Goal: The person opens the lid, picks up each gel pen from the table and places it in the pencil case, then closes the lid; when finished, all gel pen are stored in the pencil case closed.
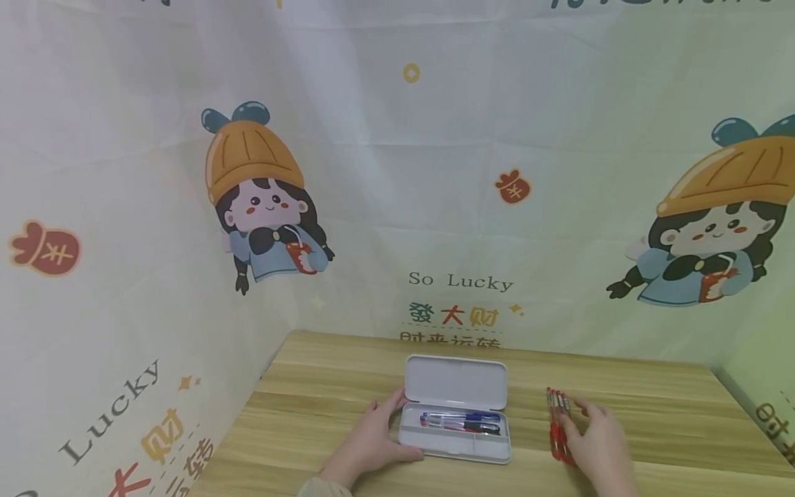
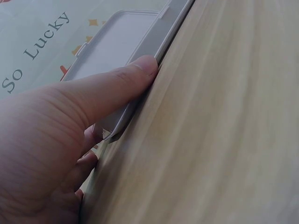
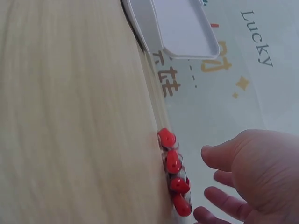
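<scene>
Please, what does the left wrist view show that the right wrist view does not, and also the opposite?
Only the left wrist view shows the left hand, its thumb on the edge of the case. Only the right wrist view shows the right hand and, beside it, the red pens. Both show part of the case with its lid open, the table and the cloth printed with "Lucky".

On the wood-grained table (image 1: 310, 393), a person's left grip (image 1: 379, 436), a bare hand, holds the left end of an open white pencil case (image 1: 435, 442), its lid (image 1: 455, 382) raised on the far side. Pens with blue and dark ends (image 1: 486, 417) lie in the far compartment. To the right, the right grip (image 1: 593, 435) is at a row of red pens (image 1: 557, 445). Beyond, printed cloth (image 1: 385, 200) shows cartoon figures in orange hats.
</scene>
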Available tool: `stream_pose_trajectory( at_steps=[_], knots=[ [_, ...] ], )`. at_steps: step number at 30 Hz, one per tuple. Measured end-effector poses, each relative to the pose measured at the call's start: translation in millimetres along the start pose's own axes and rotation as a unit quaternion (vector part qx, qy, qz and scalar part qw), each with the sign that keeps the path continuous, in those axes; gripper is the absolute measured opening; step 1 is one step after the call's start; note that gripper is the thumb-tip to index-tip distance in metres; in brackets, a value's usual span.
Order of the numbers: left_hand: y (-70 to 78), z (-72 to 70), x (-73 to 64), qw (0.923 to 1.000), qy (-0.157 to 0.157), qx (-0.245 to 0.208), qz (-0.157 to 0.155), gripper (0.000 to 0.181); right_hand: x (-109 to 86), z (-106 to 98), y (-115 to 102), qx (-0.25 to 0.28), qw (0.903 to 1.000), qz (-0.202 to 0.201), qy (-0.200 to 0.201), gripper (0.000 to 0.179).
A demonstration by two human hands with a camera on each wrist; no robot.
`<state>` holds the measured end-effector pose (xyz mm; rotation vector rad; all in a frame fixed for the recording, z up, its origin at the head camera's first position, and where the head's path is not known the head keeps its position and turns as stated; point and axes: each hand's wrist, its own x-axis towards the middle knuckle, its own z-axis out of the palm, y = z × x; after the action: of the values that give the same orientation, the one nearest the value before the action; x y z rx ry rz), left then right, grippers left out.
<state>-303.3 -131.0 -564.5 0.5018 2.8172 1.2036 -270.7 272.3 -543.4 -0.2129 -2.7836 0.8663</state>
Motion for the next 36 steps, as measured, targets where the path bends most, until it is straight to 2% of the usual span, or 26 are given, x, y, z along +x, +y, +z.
stream_pose_trajectory(
  at_steps=[6, 10, 19, 29, 36],
  knots=[
    [1.6, -0.9, 1.1, 1.0000, -0.002, -0.004, -0.001, 0.129, 0.2, -3.1, 11.6, -0.028, 0.9987, 0.035, -0.025, 0.065],
    [0.7, -0.6, 2.4, 1.0000, -0.001, -0.003, -0.001, 0.129, -0.8, -5.7, 13.5, -0.043, 0.9976, 0.039, -0.037, 0.064],
    [-0.7, 0.3, 3.1, 1.0000, -0.003, -0.002, 0.006, 0.129, -2.8, -7.2, 8.7, -0.037, 0.9950, 0.060, -0.071, 0.057],
    [0.9, 0.1, 0.3, 1.0000, -0.002, 0.002, 0.003, 0.129, -3.2, -4.2, 4.2, -0.011, 0.9965, 0.058, -0.059, 0.042],
    [-2.4, 1.1, 1.6, 1.0000, -0.001, -0.002, -0.007, 0.129, -3.6, -5.6, 1.7, 0.000, 0.9968, 0.061, -0.052, 0.041]
  ],
)
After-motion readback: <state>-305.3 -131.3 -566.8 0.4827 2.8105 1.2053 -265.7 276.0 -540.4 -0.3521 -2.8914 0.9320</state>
